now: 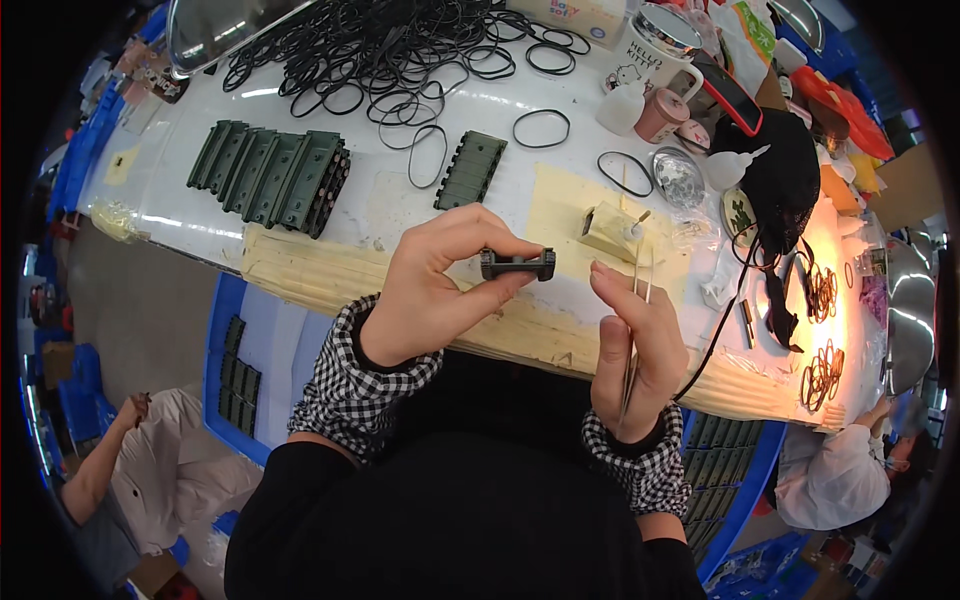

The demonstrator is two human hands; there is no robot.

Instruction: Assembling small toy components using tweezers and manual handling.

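My left hand (435, 290) pinches a short dark green plastic rail piece (518, 266) between thumb and fingertips, with its channel-shaped end in sight. To its right, my right hand (648, 345) has a pair of metal tweezers (628, 388) in its grip, their thin arms pointing away from me. The rail piece and the right fingertips are apart. Beyond the tweezers, a small yellowish block (607, 229) with a pale nozzle-like tip sits on a taped patch. A ribbed green rail piece (473, 170) lies behind my left hand.
Several green rail pieces (270, 178) stand in a row at the left. Black rubber rings (390, 50) are heaped at the back. A mug (650, 55), a phone (728, 98) and a lit lamp area crowd the right. Blue trays (225, 350) sit below the padded table edge (320, 268). People sit on both sides.
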